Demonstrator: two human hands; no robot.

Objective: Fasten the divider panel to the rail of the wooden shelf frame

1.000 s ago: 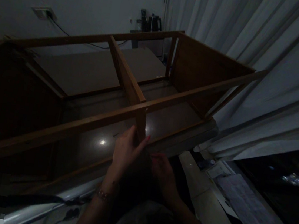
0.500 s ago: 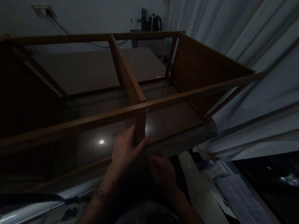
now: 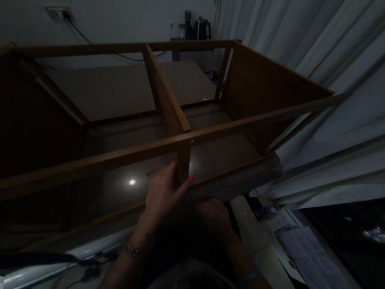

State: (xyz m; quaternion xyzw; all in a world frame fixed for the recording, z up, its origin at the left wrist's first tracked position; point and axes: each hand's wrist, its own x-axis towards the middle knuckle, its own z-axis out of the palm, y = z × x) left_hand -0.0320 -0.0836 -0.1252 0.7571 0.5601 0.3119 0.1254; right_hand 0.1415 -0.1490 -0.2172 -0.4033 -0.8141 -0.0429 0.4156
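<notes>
A brown wooden cabinet frame (image 3: 246,123) lies on its back in a dim room, with a centre divider board (image 3: 165,97) running front to back. My left hand (image 3: 163,198) grips the short upright (image 3: 183,162) where the divider meets the front rail, thumb on one side, fingers on the other. My right hand (image 3: 215,220) sits just to the right and lower, against the frame's bottom edge, fingers curled in shadow; what it holds is hidden. A beaded bracelet circles my left wrist.
White curtains (image 3: 348,90) hang at the right. Papers (image 3: 309,258) lie on a ledge at the lower right. A kettle (image 3: 201,29) stands on a small table at the back. A wall socket (image 3: 58,13) with a cable is on the left wall.
My right hand has crept slightly up and right along the frame's bottom edge. My left hand keeps its hold on the upright.
</notes>
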